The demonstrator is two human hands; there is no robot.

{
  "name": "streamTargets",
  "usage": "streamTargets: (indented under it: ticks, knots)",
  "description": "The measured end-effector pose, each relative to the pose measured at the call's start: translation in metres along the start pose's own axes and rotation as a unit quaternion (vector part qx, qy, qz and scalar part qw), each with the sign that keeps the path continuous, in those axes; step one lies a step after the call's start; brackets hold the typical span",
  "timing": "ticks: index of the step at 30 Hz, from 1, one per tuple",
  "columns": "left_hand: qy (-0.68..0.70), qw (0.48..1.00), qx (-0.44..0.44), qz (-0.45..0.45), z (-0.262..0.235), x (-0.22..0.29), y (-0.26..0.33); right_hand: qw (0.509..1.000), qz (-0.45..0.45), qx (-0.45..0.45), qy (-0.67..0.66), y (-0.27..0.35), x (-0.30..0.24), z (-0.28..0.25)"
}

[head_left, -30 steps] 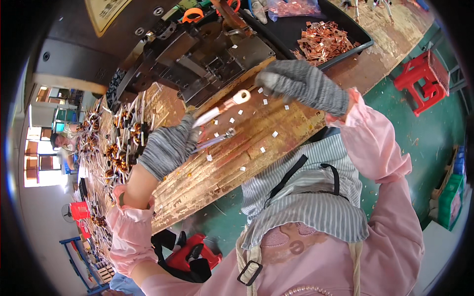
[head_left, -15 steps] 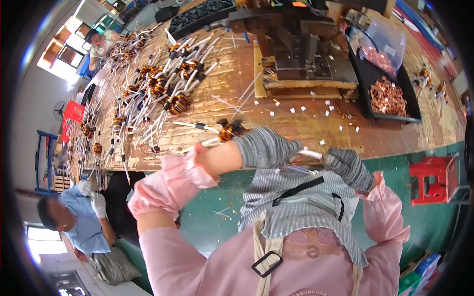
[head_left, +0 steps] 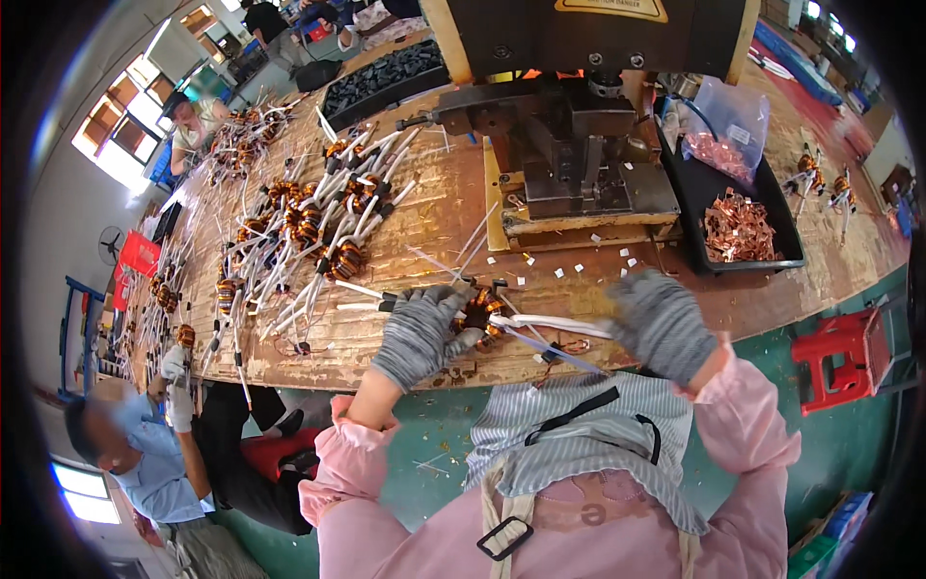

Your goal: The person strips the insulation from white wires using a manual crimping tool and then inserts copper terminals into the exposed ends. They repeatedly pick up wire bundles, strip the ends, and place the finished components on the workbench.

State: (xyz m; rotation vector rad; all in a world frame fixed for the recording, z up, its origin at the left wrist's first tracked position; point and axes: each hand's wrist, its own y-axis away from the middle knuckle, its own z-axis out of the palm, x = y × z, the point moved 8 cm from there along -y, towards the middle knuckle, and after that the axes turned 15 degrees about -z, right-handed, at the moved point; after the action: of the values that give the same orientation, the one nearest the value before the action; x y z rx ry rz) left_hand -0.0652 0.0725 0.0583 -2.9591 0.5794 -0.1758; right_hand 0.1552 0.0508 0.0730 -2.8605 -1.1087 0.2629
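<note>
My left hand (head_left: 422,333), in a grey knitted glove, grips a toroidal coil (head_left: 479,311) wound with copper wire at the table's front edge. White-sleeved leads and black sleeves stick out on both sides of the coil. To the right runs a long white-sleeved wire (head_left: 559,322), its far end at the fingers of my right hand (head_left: 662,326). That hand wears the same kind of glove and looks closed around the wire's end, though motion blurs it. A thin translucent strip (head_left: 555,349) and a thin lead with a small dark tip lie below the wire.
Beyond my hands stands a dark metal press (head_left: 588,164), with small white bits before it. Right of it, a black tray (head_left: 786,217) holds copper clips (head_left: 738,230). Many coils (head_left: 304,222) pile up at left. A red stool (head_left: 839,357) stands right; a co-worker (head_left: 145,454) sits left.
My left hand has moved left and down onto the coil on the table. The right hand has shifted slightly, and the white-sleeved wire now stretches between them. My view has tilted up.
</note>
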Motion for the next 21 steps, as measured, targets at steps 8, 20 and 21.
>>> streamTargets:
  ticks: [8, 20, 21]
  knots:
    - [0.024, 0.992, -0.126, 0.000, 0.018, -0.014, 0.000, 0.997, -0.074, -0.030, -0.007, -0.071, -0.063, 0.070]
    - [0.007, 0.994, -0.108, 0.013, -0.016, 0.022, 0.010, 0.997, -0.031, -0.009, -0.069, -0.065, -0.059, 0.051]
    - [0.016, 0.995, -0.102, -0.008, -0.036, 0.025, 0.026, 0.994, -0.058, -0.011, -0.095, -0.064, -0.072, 0.034]
